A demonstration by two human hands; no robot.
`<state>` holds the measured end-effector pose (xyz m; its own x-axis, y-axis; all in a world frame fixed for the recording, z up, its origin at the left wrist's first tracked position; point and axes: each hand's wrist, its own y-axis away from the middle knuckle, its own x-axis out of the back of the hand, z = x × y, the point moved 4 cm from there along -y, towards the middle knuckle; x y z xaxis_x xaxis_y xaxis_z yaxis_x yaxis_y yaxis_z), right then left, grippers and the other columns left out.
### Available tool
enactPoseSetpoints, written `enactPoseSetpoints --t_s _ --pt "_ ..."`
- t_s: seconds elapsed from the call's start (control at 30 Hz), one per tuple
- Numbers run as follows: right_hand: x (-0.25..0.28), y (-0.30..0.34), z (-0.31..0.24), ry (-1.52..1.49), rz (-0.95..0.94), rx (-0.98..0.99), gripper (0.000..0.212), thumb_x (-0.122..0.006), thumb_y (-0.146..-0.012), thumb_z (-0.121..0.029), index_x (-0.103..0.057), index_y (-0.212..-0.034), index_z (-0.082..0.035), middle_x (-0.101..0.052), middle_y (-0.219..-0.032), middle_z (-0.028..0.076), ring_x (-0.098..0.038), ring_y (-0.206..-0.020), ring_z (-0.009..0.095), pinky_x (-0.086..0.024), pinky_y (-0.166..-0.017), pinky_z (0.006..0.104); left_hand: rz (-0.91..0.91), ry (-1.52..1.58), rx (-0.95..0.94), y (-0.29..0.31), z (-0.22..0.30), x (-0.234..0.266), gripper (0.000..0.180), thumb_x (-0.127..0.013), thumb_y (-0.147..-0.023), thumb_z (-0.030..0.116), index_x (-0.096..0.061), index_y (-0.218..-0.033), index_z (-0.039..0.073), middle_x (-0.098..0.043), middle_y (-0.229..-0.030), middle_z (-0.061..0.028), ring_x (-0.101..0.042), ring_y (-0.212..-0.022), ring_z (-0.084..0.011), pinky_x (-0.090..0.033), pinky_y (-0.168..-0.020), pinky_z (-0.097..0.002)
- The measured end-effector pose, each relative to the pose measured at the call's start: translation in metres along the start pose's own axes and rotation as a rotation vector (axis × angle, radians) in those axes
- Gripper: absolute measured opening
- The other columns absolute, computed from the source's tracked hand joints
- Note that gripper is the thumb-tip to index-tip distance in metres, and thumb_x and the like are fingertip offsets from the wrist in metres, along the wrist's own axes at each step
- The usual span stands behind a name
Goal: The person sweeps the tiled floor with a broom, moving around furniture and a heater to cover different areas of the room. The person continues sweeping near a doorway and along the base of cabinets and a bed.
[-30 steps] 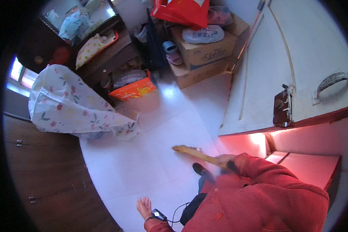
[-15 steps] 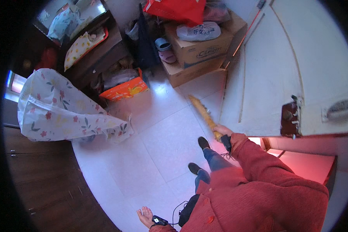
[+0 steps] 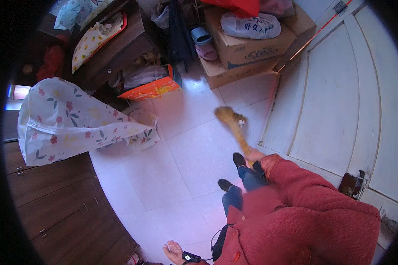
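My right hand (image 3: 254, 155) grips the handle of a small straw broom (image 3: 232, 123), whose bristle head points away over the white tiled floor (image 3: 172, 172) near a white door (image 3: 340, 97). My left hand (image 3: 173, 251) hangs at the lower edge, fingers spread and palm bare, with a dark band at the wrist. I wear a red coat, blue trousers and dark shoes (image 3: 227, 183).
A floral cloth cover (image 3: 70, 121) bulges at the left above dark wooden cabinets (image 3: 62, 207). An orange box (image 3: 152, 88) lies by a dark shelf. Stacked cardboard boxes (image 3: 247, 53) with slippers and a bag stand at the back.
The view has swung toward the door side. The broom in my right hand has swept from low and leftward to pointing up toward the boxes. My left hand stays low.
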<state>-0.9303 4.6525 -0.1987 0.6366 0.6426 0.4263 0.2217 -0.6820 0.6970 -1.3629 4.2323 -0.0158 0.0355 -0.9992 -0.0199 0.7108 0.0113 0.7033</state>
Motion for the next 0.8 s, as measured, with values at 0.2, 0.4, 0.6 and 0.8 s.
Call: enactPoseSetpoints --t_s 0.2,0.4,0.6,0.8 --pt "0.001 0.024 -0.03 0.003 -0.34 -0.069 0.055 -0.06 -0.062 -0.024 -0.044 -0.111 -0.008 -0.057 -0.089 0.013 -0.054 -0.081 0.027 -0.043 -0.071 0.0347 -0.06 0.048 -0.02 -0.011 0.007 -0.052 0.043 -0.058 -0.076 0.035 -0.042 -0.106 0.009 -0.045 -0.114 -0.0126 -0.046 -0.101 -0.0241 -0.042 -0.081 -0.0354" --pt "0.031 0.019 -0.066 -0.133 -0.352 -0.009 0.043 -0.055 -0.067 -0.022 -0.048 -0.104 -0.003 -0.056 -0.08 0.008 -0.052 -0.074 0.018 -0.041 -0.066 0.0303 -0.162 0.038 0.031 -0.038 0.023 -0.099 0.047 -0.055 -0.078 0.037 -0.038 -0.112 0.009 -0.041 -0.115 -0.0103 -0.044 -0.099 -0.0204 -0.04 -0.081 -0.0336" --pt "0.012 -0.047 -0.096 -0.34 -0.082 -0.133 0.042 -0.056 -0.066 -0.022 -0.048 -0.102 -0.004 -0.056 -0.078 0.009 -0.053 -0.072 0.018 -0.042 -0.062 0.0297 -0.12 0.083 0.016 -0.06 0.051 -0.091 0.044 -0.055 -0.078 0.036 -0.04 -0.109 0.009 -0.043 -0.111 -0.0102 -0.045 -0.097 -0.02 -0.04 -0.081 -0.033" --pt "-0.036 -0.07 -0.116 0.024 -0.1 -0.039 0.04 -0.055 -0.067 -0.026 -0.049 -0.1 -0.003 -0.058 -0.082 0.015 -0.056 -0.071 0.023 -0.043 -0.062 0.0352 -0.142 0.215 0.014 -0.083 0.084 -0.068 0.034 -0.059 -0.076 0.029 -0.045 -0.099 0.009 -0.052 -0.099 -0.0097 -0.05 -0.09 -0.0219 -0.045 -0.074 -0.0348"
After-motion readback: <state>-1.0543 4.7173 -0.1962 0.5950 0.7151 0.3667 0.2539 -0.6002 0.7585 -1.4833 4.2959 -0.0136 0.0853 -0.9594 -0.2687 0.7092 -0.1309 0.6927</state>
